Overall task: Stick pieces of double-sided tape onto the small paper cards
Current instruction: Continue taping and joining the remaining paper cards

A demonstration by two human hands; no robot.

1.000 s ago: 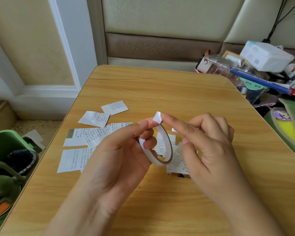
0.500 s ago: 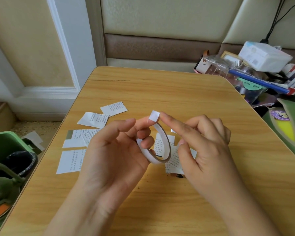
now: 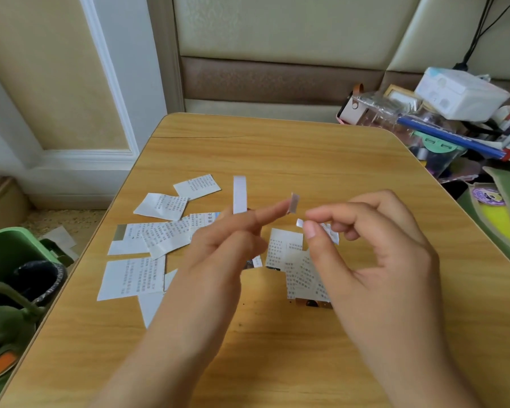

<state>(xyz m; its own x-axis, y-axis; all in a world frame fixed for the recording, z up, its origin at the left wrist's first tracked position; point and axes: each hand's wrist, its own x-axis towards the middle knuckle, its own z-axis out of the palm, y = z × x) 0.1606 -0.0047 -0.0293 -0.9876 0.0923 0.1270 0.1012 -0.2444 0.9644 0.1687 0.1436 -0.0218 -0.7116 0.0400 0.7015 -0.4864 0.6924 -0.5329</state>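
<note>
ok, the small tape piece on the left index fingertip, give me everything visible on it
The small greyish translucent tape piece is a short rectangular tab, stuck by its lower end to the tip of the left hand's extended index finger. It stands roughly upright, slightly tilted, in the air above the light wooden table. Nothing else touches it; the right hand is apart, pinching a crumpled white scrap.

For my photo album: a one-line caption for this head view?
Left hand carries a tape piece; right hand pinches peeled backing above paper cards.

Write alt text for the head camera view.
Two hands work above a wooden table: the left hand has a small tape piece stuck on a fingertip, the right hand pinches a peeled backing scrap. Printed paper cards lie scattered beneath.
</note>
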